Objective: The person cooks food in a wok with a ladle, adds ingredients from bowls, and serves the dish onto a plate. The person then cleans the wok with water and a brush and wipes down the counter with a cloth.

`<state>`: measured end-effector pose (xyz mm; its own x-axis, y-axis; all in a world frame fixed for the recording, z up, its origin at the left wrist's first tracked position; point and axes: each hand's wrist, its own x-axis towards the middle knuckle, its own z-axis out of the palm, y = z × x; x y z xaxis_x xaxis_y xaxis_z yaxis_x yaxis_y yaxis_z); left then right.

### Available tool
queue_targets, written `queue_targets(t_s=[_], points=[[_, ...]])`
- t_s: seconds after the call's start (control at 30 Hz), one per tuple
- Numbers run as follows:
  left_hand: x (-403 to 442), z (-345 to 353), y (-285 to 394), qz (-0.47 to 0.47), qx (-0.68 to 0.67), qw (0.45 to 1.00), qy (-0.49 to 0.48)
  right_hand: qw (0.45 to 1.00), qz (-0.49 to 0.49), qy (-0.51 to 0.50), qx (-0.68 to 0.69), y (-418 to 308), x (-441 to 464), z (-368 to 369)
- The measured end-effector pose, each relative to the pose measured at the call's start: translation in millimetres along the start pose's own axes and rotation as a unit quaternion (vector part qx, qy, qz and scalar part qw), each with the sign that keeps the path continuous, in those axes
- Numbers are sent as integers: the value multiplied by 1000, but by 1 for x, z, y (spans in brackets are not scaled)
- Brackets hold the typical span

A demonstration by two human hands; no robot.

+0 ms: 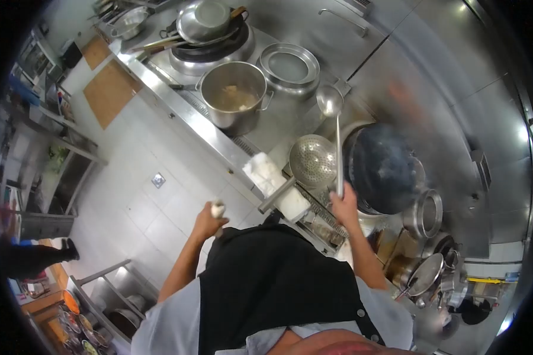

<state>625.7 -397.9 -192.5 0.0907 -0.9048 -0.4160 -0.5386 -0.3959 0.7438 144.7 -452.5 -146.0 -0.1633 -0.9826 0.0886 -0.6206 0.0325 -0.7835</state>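
My right hand [345, 206] is wrapped round the long handle of a metal ladle [330, 102]. The ladle's bowl points away from me, over the back of the stove. Just right of the handle sits a dark wok [380, 168] with haze over it. A perforated strainer [312, 160] lies left of the handle, its own handle across a folded white cloth [272, 177] at the stove's edge. Out over the floor, my left hand [207, 221] is closed on a small whitish thing [218, 209]; its kind cannot be made out.
A tall pot [234, 118] with broth and pale pieces stands on the stove. Behind it is a round metal pan [290, 64], with stacked woks [204, 22] farther left. More pots [423, 214] stand at right. A person's dark-clothed arm [38, 259] shows at far left.
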Motion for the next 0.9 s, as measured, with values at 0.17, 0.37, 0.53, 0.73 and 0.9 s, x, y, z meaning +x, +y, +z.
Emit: queue_targets(t_s=[0.17, 0.37, 0.53, 0.73, 0.9], points=[[-18, -1, -54, -127, 106, 983, 81, 995, -81, -22, -56, -25, 225, 26], [-58, 40, -105, -199, -47, 967, 153, 968, 65, -161, -179, -48, 421, 165], [-113, 114, -290, -369, 63, 924, 79, 615, 337, -197, 685, -72, 403, 192], [-112, 60, -296, -311, 191, 931, -27, 459, 247, -173, 835, -85, 325, 162], [-59, -5, -299, -240, 234, 942, -24, 459, 148, -112, 869, -87, 304, 135]])
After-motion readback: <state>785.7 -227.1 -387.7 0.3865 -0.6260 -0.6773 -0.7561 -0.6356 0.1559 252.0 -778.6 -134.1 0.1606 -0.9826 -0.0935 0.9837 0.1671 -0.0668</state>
